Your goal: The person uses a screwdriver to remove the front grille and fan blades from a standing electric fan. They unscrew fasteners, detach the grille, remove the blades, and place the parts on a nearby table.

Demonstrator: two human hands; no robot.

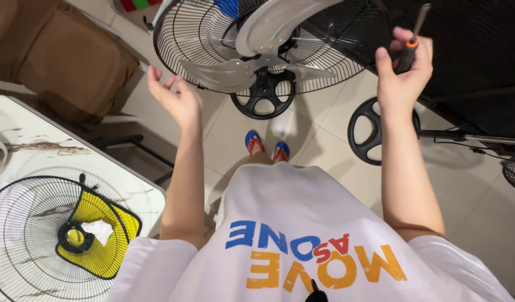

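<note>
Fingers of my right hand are wrapped tight around a screwdriver, clamped on its black handle with the orange collar just above my grip. Its metal shaft points up and away from me, tilted slightly to the right, so the long axis runs almost straight along my line of sight toward the dark mesh behind it.

My left hand is empty, palm turned inward, fingers spread apart and loosely curled, touching nothing.

Between the two hands, and a little beyond them, stands the fan with its front cover off: the rear wire guard faces me and the pale grey blades are bare. My left hand hovers just beside the lower left rim of that guard; my right is off its right edge, held a bit higher. The blade hub lies up and to the right of my left fingers, up and to the left of the screwdriver. Of the two, my left hand looks nearer to the blades.

Below the fan its black round base sits on the tiled floor, just ahead of my sandalled feet.

On the marble-patterned tabletop at my left, near its front edge, lies a detached wire grille with a yellow and black centre piece.
</note>
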